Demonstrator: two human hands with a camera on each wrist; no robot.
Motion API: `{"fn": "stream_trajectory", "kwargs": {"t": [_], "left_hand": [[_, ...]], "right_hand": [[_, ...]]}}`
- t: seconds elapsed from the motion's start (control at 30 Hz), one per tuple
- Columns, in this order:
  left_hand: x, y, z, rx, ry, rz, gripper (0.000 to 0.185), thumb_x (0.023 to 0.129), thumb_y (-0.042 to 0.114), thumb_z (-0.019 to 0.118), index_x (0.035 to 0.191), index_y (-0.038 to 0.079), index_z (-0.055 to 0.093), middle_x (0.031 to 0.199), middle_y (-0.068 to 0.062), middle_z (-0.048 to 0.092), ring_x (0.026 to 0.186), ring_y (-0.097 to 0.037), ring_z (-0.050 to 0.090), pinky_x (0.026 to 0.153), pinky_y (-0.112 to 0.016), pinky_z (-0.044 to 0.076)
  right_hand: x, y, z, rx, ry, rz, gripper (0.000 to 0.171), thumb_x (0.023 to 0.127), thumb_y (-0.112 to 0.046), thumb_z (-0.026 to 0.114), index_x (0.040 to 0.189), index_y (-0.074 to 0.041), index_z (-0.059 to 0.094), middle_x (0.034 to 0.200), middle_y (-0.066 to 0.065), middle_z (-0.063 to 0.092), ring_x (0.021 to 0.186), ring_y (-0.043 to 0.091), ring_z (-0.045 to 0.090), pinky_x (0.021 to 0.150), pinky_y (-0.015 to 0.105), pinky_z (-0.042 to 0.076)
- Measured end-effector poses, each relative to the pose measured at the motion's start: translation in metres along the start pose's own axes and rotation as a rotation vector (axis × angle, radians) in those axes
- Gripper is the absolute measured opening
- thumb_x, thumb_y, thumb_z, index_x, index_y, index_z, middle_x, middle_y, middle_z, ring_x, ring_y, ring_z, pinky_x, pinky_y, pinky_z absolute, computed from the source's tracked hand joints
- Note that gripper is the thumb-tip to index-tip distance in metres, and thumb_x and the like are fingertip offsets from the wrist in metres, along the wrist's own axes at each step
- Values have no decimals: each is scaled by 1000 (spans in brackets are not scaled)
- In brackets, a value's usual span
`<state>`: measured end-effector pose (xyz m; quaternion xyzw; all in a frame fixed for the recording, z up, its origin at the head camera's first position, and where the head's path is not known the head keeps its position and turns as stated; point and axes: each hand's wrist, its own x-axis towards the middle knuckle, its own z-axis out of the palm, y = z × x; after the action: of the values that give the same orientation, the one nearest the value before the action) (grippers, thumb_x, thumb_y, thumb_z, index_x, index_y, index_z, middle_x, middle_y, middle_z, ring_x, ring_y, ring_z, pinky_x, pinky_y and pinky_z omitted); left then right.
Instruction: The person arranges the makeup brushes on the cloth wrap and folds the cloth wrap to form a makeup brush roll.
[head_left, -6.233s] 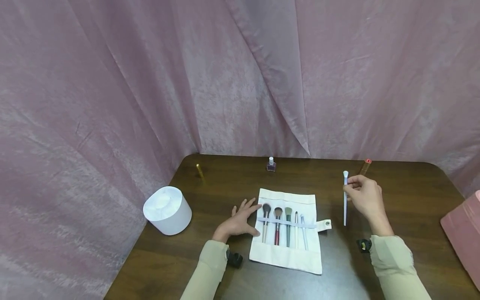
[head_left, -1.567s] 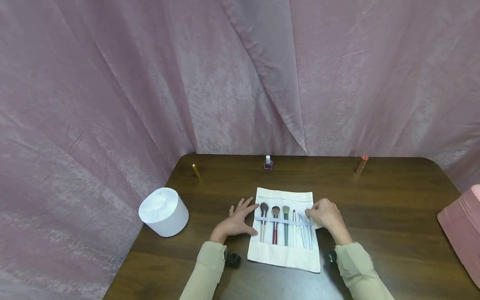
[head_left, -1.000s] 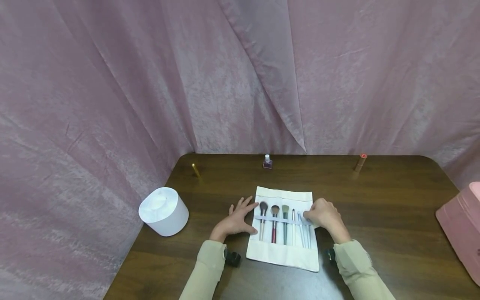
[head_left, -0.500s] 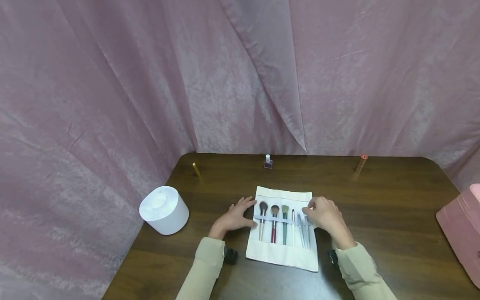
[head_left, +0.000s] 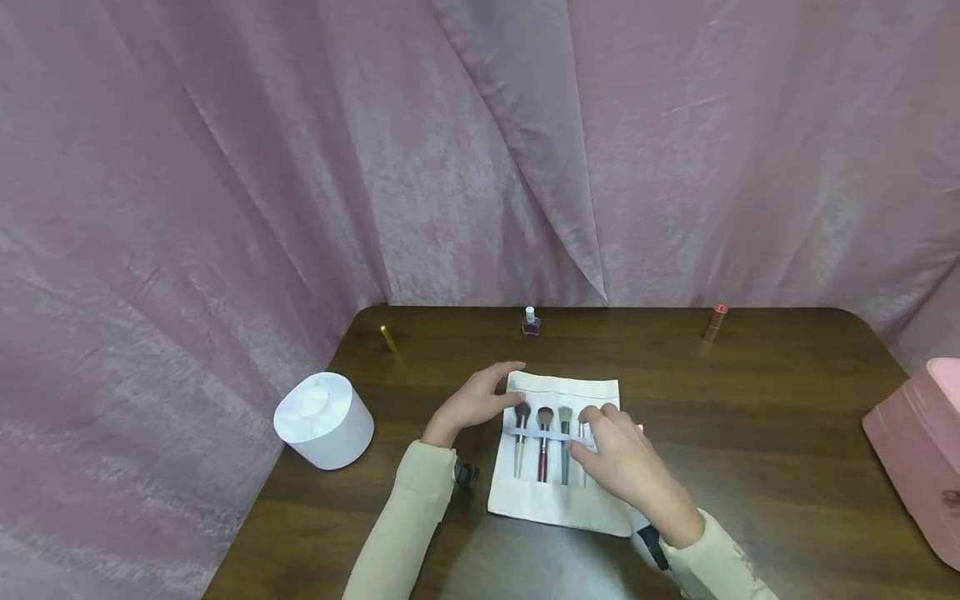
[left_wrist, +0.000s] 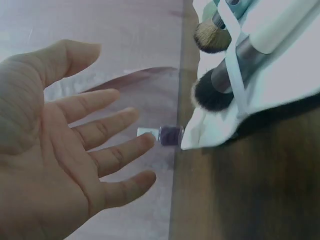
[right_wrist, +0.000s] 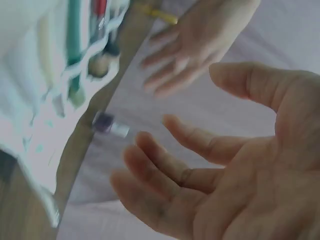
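Brushes sit in the white canvas brush roll (head_left: 558, 500) that lies flat near the middle of the dark wooden table (head_left: 765, 417), and I go across from the left. At the table's left edge I see a white round lidded container (head_left: 324, 419). Beyond it, at the far edge, stands a small gold tube (head_left: 388, 337). My left hand (head_left: 480, 398) hovers at the roll's far left corner with fingers spread and relaxed, holding nothing; the left wrist view shows the open palm (left_wrist: 55, 165) just beside the cloth's edge. Under the pale elastic band (head_left: 542, 434) I see a dark-bristled brush with a pink handle (head_left: 519, 437), a red-handled brush (head_left: 543, 446) and a green-handled brush (head_left: 565, 446), side by side. My right hand (head_left: 618, 460) lies over the right part of the roll, covering the thin brushes there; in the right wrist view its fingers (right_wrist: 165, 170) are loosely extended and grip nothing. At the far edge stand a small nail polish bottle with a white cap (head_left: 530, 322) and, further right, a copper-coloured lipstick tube (head_left: 714, 322). A pink box (head_left: 915, 458) sits at the right edge.
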<state>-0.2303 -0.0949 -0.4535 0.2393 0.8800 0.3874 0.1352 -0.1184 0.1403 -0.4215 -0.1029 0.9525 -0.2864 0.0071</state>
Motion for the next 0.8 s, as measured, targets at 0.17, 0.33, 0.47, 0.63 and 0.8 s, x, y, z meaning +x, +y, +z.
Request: {"fn": "stream_trajectory", "kwargs": {"t": [0.17, 0.33, 0.47, 0.63, 0.8], "left_hand": [[18, -1, 1, -21, -57, 18, 54, 106, 34, 52, 152, 6, 44, 155, -12, 43, 142, -36, 40, 110, -52, 37], [36, -2, 3, 11, -112, 9, 55, 108, 40, 44, 153, 8, 43, 157, -10, 42, 142, -31, 41, 112, -49, 36], [47, -4, 7, 15, -152, -9, 56, 109, 42, 39, 154, 9, 43, 157, -10, 42, 145, -28, 37, 115, -47, 33], [55, -8, 15, 9, -171, -20, 60, 109, 45, 35, 155, 6, 41, 158, -10, 41, 148, -28, 32, 117, -46, 28], [59, -7, 20, 6, -177, -55, 65, 108, 51, 33, 155, 6, 40, 159, -11, 40, 149, -28, 30, 118, -46, 27]], "right_hand": [[-13, -17, 11, 28, -70, -53, 35, 88, -22, 75, 114, 1, 68, 105, 17, 65, 91, 32, 65, 78, 51, 54], [-22, -23, 26, 80, -115, -114, 30, 86, -21, 77, 105, 0, 68, 94, 11, 64, 84, 29, 64, 76, 51, 52], [-27, -25, 36, 87, -156, -145, 28, 85, -21, 76, 102, 0, 68, 87, 7, 62, 76, 24, 60, 67, 46, 50], [-32, -27, 47, 70, -232, -172, 25, 87, -24, 75, 97, -2, 68, 80, 3, 60, 66, 16, 53, 56, 36, 45], [-35, -25, 53, 30, -273, -198, 24, 88, -27, 75, 91, -5, 67, 74, -3, 54, 62, 11, 46, 54, 32, 41]]}}
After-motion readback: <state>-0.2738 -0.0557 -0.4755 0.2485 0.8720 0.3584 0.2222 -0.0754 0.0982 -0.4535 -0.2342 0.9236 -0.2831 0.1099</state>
